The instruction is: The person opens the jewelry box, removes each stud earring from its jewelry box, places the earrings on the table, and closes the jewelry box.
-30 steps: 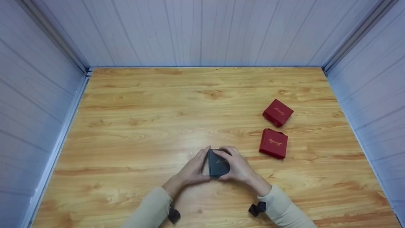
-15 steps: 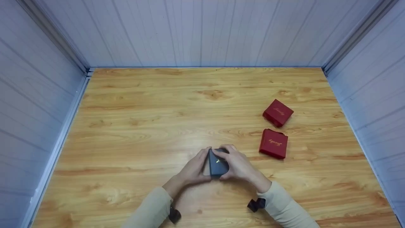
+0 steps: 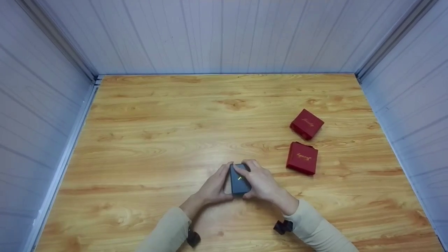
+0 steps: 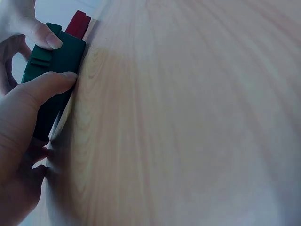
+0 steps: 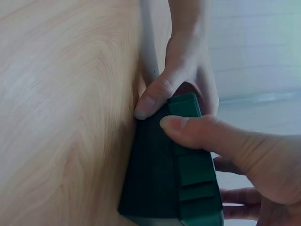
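Observation:
A small dark green gift box [image 3: 239, 182] with gold lettering on top sits at the near middle of the table. Its left side is gripped by my left hand [image 3: 214, 186], thumb on the near face and fingers reaching to the far edge. My right hand [image 3: 263, 182] holds it from the right, thumb at the near edge and a finger bent over the top. In the right wrist view, both thumbs press the dark near face of the green box [image 5: 150, 174], beside a brighter green folded band [image 5: 195, 169] along its upper part. The far fingers are partly hidden.
Two red boxes with gold lettering lie to the right, the nearer one [image 3: 302, 158] just below the farther one [image 3: 307, 124]. Pale panel walls [image 3: 220, 38] enclose the wooden table [image 3: 157, 133] at the back and both sides.
The green box's top looks tilted and lighter, its gold lettering now a bright glint. My right fingers have shifted slightly left over it; my left hand stays nearly still.

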